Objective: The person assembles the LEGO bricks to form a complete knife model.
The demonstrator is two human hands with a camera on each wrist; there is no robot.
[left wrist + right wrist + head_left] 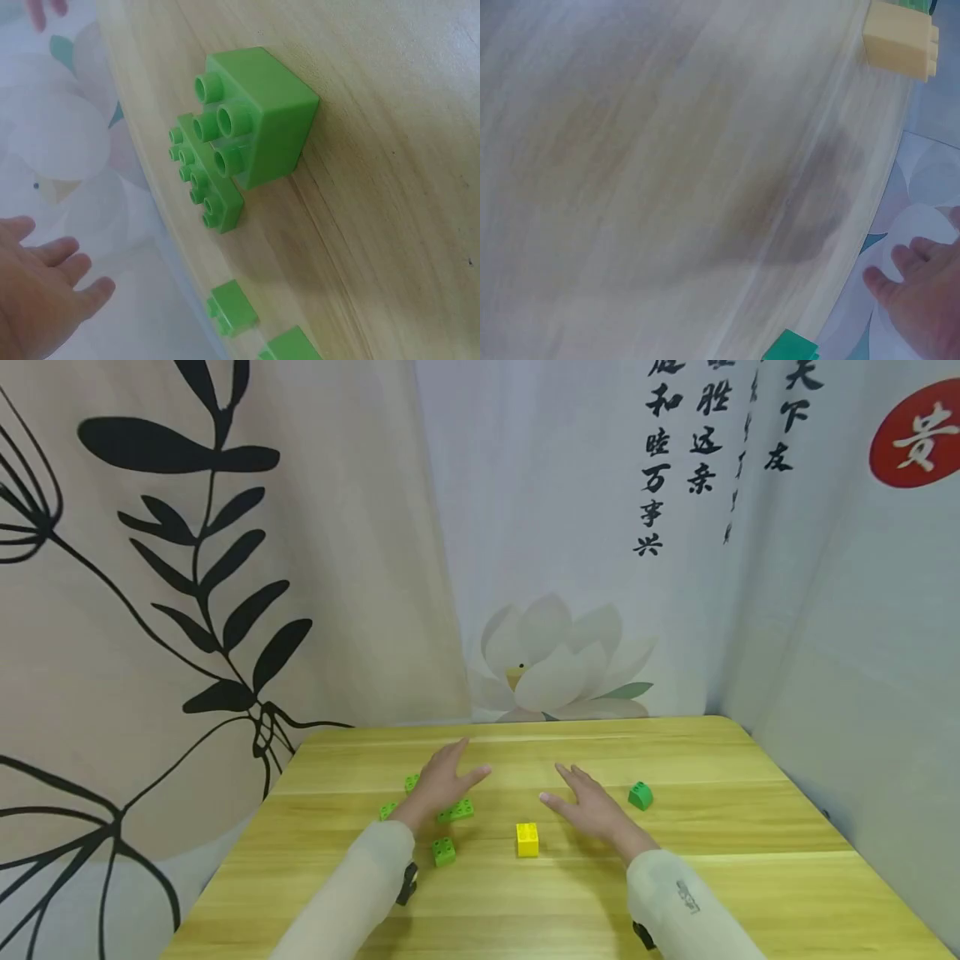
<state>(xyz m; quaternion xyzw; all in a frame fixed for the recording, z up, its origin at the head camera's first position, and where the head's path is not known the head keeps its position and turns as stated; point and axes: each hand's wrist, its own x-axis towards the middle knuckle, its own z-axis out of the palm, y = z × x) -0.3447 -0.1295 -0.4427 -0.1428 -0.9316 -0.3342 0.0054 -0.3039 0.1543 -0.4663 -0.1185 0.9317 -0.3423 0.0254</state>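
My left hand (442, 783) hovers over the left group of green bricks, its fingers straight and holding nothing. Under and beside it lie a long light-green brick (456, 811), a four-stud green brick (444, 852) and two more green bricks, partly hidden by the hand and wrist. Opposite, my right hand (595, 810) is held above the table with fingers extended and nothing in it. Between the hands sits a yellow brick (527, 840), studs up. A darker green brick (641, 796) with a sloped side lies just right of my right hand.
The wooden table (720, 893) has its far edge near a printed curtain (375, 568), with another pale curtain (862, 652) along the right. Each forearm wears a light sleeve, with a dark wrist camera (407, 884) visible below the left one.
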